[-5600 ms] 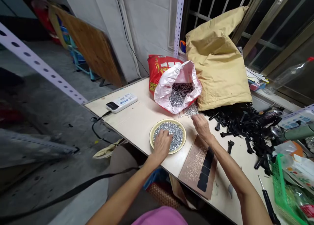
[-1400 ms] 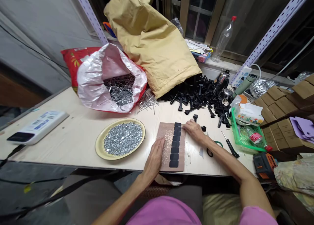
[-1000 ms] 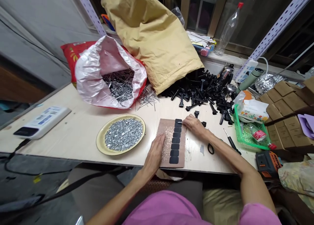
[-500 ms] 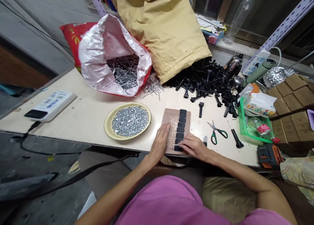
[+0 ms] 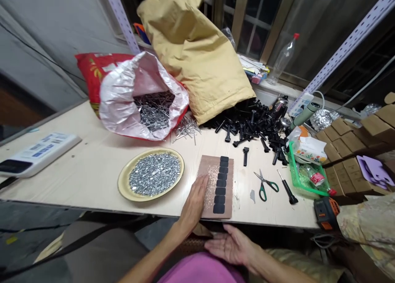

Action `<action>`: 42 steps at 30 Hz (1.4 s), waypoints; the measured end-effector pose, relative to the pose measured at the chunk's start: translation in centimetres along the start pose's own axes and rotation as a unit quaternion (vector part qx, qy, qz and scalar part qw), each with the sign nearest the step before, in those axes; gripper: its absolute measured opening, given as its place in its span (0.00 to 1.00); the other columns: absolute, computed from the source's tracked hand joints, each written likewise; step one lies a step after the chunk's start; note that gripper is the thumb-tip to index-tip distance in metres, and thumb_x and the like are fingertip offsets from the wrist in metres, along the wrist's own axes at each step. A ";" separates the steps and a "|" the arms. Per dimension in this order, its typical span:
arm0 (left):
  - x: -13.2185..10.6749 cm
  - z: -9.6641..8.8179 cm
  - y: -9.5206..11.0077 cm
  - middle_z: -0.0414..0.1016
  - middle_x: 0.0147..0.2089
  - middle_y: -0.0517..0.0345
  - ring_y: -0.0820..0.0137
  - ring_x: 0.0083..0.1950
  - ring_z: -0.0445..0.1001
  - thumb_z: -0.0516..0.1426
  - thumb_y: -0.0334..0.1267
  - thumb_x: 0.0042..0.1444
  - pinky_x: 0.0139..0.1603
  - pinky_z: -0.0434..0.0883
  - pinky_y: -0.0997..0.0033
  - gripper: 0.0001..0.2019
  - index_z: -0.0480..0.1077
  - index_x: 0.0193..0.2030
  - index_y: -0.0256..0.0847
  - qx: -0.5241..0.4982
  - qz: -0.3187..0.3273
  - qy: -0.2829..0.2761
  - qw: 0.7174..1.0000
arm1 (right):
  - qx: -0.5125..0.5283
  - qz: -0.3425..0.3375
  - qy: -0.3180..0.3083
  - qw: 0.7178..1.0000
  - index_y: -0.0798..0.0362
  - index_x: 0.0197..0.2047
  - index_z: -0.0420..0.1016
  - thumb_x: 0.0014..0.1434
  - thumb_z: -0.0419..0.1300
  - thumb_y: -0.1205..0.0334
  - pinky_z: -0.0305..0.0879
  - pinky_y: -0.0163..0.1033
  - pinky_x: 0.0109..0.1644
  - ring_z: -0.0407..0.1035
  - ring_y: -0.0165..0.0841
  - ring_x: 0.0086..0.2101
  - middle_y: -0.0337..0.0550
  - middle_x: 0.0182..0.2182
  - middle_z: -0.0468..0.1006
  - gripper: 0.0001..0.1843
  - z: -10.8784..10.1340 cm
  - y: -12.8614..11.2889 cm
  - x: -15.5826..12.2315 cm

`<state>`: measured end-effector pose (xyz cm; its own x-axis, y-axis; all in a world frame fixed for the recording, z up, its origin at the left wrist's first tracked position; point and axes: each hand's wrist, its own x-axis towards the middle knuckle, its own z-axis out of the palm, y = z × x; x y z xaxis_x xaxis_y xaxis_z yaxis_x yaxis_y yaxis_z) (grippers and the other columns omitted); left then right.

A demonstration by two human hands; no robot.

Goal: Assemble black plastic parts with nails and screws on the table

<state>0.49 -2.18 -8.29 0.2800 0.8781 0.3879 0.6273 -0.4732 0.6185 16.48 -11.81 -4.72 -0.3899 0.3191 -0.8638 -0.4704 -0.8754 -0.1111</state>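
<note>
A brown board (image 5: 230, 184) lies at the table's front edge. Down its right part runs a column of several black rounded pieces (image 5: 221, 191), and its left part is speckled with pale dots. My left hand (image 5: 195, 198) rests flat on the board's left side, fingers stretched out together, holding nothing. Below the table edge, over my lap, my right hand (image 5: 230, 246) is turned palm up with its fingers apart, and nothing shows in it. Left of the board stands a yellowish dish (image 5: 123, 184) full of small metal washers (image 5: 154, 174).
Scissors (image 5: 262, 190), a black-handled tool (image 5: 289, 190) and a grey blade-like piece (image 5: 252, 196) lie to the right. Behind are a red bag (image 5: 114, 106) of nails, a yellow paper sack (image 5: 200, 56) and heaped black parts (image 5: 253, 122). A green basket (image 5: 296, 180) stands far right.
My right hand has left the lower black pieces, dropped below the table edge and turned palm up, opening. My left hand stays on the board. The view has shifted, showing more of the window.
</note>
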 end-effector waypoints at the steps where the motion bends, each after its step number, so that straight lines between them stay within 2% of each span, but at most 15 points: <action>1: 0.0 0.2 -0.1 0.62 0.64 0.45 0.60 0.66 0.58 0.41 0.21 0.55 0.62 0.63 0.50 0.34 0.44 0.69 0.45 0.000 -0.003 0.002 1.000 | -0.036 0.002 -0.035 0.999 0.61 0.35 0.73 0.54 0.60 0.46 0.70 0.34 0.44 0.76 0.33 0.38 0.54 0.34 0.79 0.22 0.0 0.1 -0.7; 3: -0.1 0.7 -0.2 0.61 0.65 0.47 0.62 0.67 0.57 0.41 0.20 0.55 0.62 0.63 0.52 0.35 0.43 0.69 0.46 0.002 -0.006 0.009 1.000 | -0.146 0.009 -0.122 0.982 0.58 0.33 0.76 0.45 0.66 0.45 0.71 0.32 0.39 0.77 0.32 0.34 0.49 0.31 0.80 0.23 0.6 -0.4 -2.4; 6: -0.2 1.3 -0.5 0.59 0.66 0.48 0.63 0.68 0.55 0.40 0.19 0.54 0.63 0.63 0.53 0.35 0.43 0.69 0.46 0.009 -0.014 0.015 1.000 | -0.325 -0.023 -0.207 0.923 0.51 0.35 0.78 0.41 0.68 0.45 0.70 0.32 0.30 0.76 0.31 0.28 0.44 0.31 0.81 0.21 3.3 -4.0 -4.8; 8: -0.2 1.6 -0.5 0.58 0.67 0.48 0.64 0.68 0.54 0.40 0.20 0.55 0.63 0.63 0.54 0.35 0.44 0.69 0.45 0.011 -0.022 0.004 1.000 | -0.407 -0.177 -0.165 0.881 0.50 0.38 0.77 0.50 0.64 0.46 0.71 0.35 0.31 0.75 0.31 0.27 0.42 0.32 0.80 0.18 6.1 -8.0 -5.2; 10: -0.2 1.7 -0.5 0.58 0.67 0.49 0.64 0.68 0.54 0.41 0.21 0.55 0.64 0.62 0.56 0.34 0.45 0.69 0.45 0.015 -0.031 -0.014 0.999 | -0.530 -0.346 -0.079 0.770 0.54 0.37 0.76 0.57 0.57 0.50 0.70 0.36 0.32 0.73 0.31 0.26 0.41 0.26 0.78 0.15 9.3 -12.3 -3.8; 12: -0.1 1.8 -0.5 0.58 0.67 0.50 0.64 0.68 0.53 0.41 0.20 0.55 0.64 0.62 0.56 0.34 0.45 0.69 0.46 0.023 -0.037 -0.024 0.999 | -0.638 -0.473 0.027 0.607 0.54 0.39 0.76 0.62 0.52 0.60 0.69 0.37 0.38 0.72 0.31 0.30 0.41 0.27 0.78 0.12 12.3 -16.4 -1.1; 15: 0.0 1.9 -0.5 0.57 0.67 0.50 0.64 0.68 0.53 0.40 0.17 0.53 0.63 0.64 0.56 0.38 0.39 0.69 0.48 0.041 -0.033 -0.014 0.998 | -0.746 -0.521 0.142 0.388 0.54 0.44 0.74 0.62 0.49 0.71 0.66 0.38 0.44 0.71 0.34 0.39 0.46 0.39 0.77 0.14 16.8 -21.0 3.9; 17: 0.1 2.1 -0.5 0.58 0.67 0.50 0.64 0.68 0.54 0.39 0.17 0.53 0.63 0.65 0.57 0.39 0.33 0.70 0.48 0.055 -0.018 -0.002 0.998 | -0.778 -0.525 0.165 0.305 0.53 0.48 0.71 0.62 0.48 0.73 0.65 0.39 0.46 0.68 0.37 0.43 0.48 0.45 0.74 0.17 19.5 -23.0 6.9; 20: 0.1 2.7 -0.7 0.62 0.65 0.49 0.63 0.66 0.57 0.40 0.17 0.53 0.59 0.69 0.59 0.40 0.29 0.69 0.47 0.083 0.005 0.024 0.996 | -0.807 -0.521 0.161 0.227 0.49 0.52 0.69 0.62 0.46 0.73 0.63 0.41 0.48 0.64 0.38 0.47 0.48 0.51 0.71 0.19 22.9 -24.8 10.0; 25: -0.3 4.3 -0.9 0.65 0.63 0.46 0.60 0.65 0.60 0.41 0.18 0.54 0.58 0.70 0.56 0.38 0.32 0.70 0.44 0.087 0.002 0.070 0.994 | -0.832 -0.486 0.167 0.207 0.50 0.48 0.73 0.62 0.46 0.74 0.65 0.41 0.45 0.65 0.38 0.44 0.47 0.48 0.73 0.19 23.5 -24.5 11.8; 29: -0.3 3.9 -0.7 0.64 0.64 0.50 0.61 0.66 0.59 0.41 0.18 0.53 0.58 0.70 0.57 0.39 0.33 0.70 0.46 0.065 0.003 0.067 0.996 | -0.837 -0.480 0.106 0.238 0.46 0.48 0.73 0.60 0.51 0.72 0.65 0.35 0.44 0.68 0.33 0.42 0.40 0.47 0.73 0.17 20.8 -24.1 9.9; 31: -0.2 3.2 -0.6 0.65 0.63 0.52 0.62 0.65 0.60 0.40 0.17 0.53 0.57 0.71 0.59 0.40 0.33 0.70 0.48 0.066 0.009 0.064 0.996 | -0.813 -0.490 0.147 0.279 0.46 0.48 0.71 0.61 0.51 0.69 0.65 0.35 0.43 0.70 0.32 0.41 0.41 0.45 0.73 0.15 19.9 -25.1 8.4; 36: -0.1 2.7 -1.0 0.66 0.63 0.53 0.64 0.64 0.62 0.39 0.17 0.52 0.56 0.72 0.61 0.40 0.32 0.69 0.50 0.065 0.018 0.057 0.996 | -0.668 -0.484 0.412 0.387 0.57 0.48 0.67 0.61 0.53 0.65 0.64 0.41 0.40 0.71 0.42 0.40 0.58 0.40 0.74 0.12 19.2 -28.9 7.0; 39: -0.3 2.6 -1.1 0.67 0.62 0.54 0.65 0.62 0.65 0.39 0.17 0.53 0.56 0.72 0.62 0.39 0.35 0.69 0.52 0.046 0.012 0.071 0.996 | -0.626 -0.480 0.442 0.427 0.62 0.48 0.64 0.57 0.53 0.73 0.64 0.41 0.39 0.72 0.43 0.39 0.61 0.37 0.75 0.14 18.5 -29.7 7.1; 42: -0.1 2.0 -0.3 0.66 0.63 0.54 0.64 0.62 0.65 0.41 0.21 0.57 0.58 0.69 0.63 0.34 0.45 0.68 0.52 -0.042 -0.010 0.085 0.995 | -0.591 -0.492 0.436 0.469 0.61 0.48 0.62 0.56 0.52 0.73 0.65 0.40 0.38 0.72 0.40 0.36 0.54 0.34 0.75 0.15 16.7 -28.9 6.1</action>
<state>1.77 -1.95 -9.90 0.1365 0.8660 0.4811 0.5661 -0.4667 0.6795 14.47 21.50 1.39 0.2693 0.9602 0.0748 0.8836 -0.2154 -0.4157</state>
